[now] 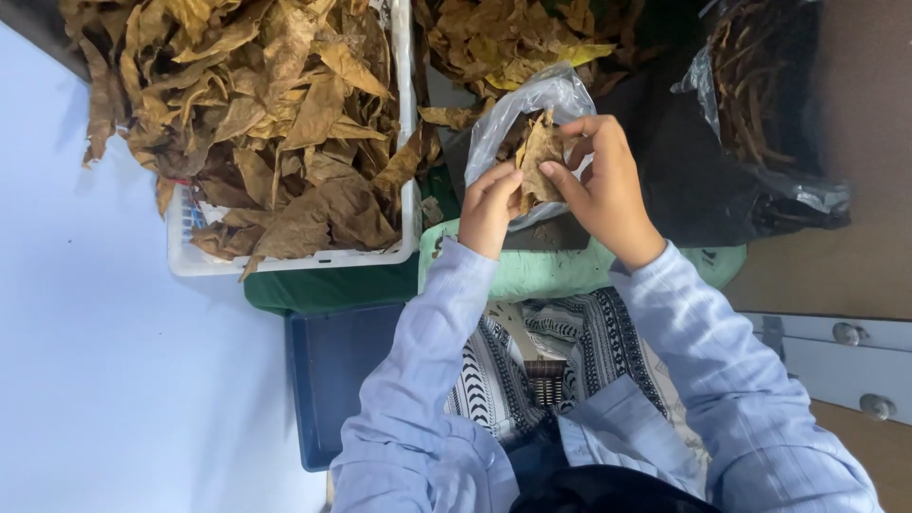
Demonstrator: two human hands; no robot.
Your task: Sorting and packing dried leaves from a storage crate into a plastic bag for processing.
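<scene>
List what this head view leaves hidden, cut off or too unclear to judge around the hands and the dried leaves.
- Dried leaf: its lower part is covered by the left hand and right hand.
- Clear plastic bag: its contents behind the leaf are hidden.
- White basket: cut off by the top edge; its inside is buried under leaves.
- Dark bag: contents too shadowed to identify.

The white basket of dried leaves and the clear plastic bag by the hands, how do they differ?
The white basket is a rigid open crate, heaped with big brown dried leaves that spill over its rim; the clear plastic bag is soft, crumpled and see-through, holding far fewer. The basket sits untouched, while the left hand and right hand hold a leaf at the bag's mouth. Both hold the same sort of dried brown leaves.
</scene>
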